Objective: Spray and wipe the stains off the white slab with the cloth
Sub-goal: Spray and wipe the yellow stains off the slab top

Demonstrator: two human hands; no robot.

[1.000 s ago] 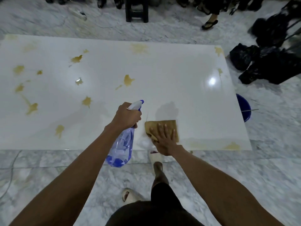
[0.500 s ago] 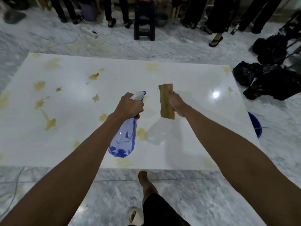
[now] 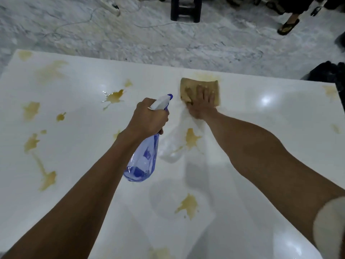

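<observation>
**A:** Your right hand (image 3: pixel 202 104) lies flat, fingers spread, pressing the cloth (image 3: pixel 199 90) onto the white slab (image 3: pixel 270 146) near its far edge, right over a faint yellow stain (image 3: pixel 207 77). Keep the palm down and pull the cloth back toward you in overlapping strokes, so that you lift the stain rather than smear it.

**B:** And the other one?

**A:** Your left hand (image 3: pixel 148 116) is clenched round the neck of the spray bottle (image 3: pixel 143 157), held above the slab just left of the cloth, its nozzle pointing away from you. I'd wet the next mark before you wipe there.

**B:** Which is next?

**A:** Probably the splash (image 3: pixel 191 139) between your forearms, then the one nearer you (image 3: pixel 187 204). A cluster of stains (image 3: pixel 113 97) waits left of the bottle.

**B:** Anything in the way?

**A:** Nothing on the slab itself. Beyond your hands there's a black stool (image 3: pixel 186 8), a cable (image 3: pixel 89 17) on the floor and someone's sandalled foot (image 3: pixel 288 26).
</observation>
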